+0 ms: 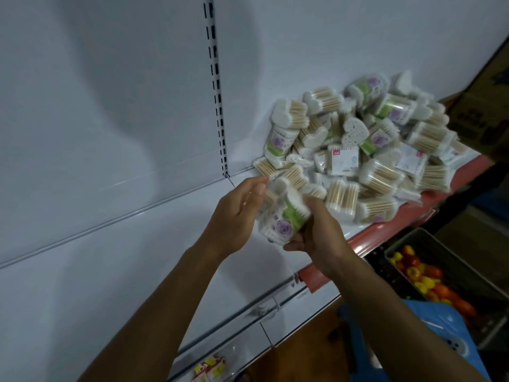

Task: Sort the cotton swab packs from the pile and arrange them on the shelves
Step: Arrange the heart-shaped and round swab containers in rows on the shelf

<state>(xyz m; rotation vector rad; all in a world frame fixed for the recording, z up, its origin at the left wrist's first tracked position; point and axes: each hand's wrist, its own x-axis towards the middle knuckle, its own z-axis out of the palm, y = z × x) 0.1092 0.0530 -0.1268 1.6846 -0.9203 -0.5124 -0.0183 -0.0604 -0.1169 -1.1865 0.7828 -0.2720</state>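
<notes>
A white shop shelf [132, 260] with a slotted upright [217, 92] and a red front edge carries the pile of cotton swab packs [366, 150], heaped against the back panel towards the right. Both hands meet just in front of that heap: the left hand [237, 213] and the right hand [319, 238] curl round a green-and-purple labelled pack [278, 219], held above the bare stretch of shelf, probably gathered and squared up so it can stand there. A crate of peppers [429, 279] sits below right.
</notes>
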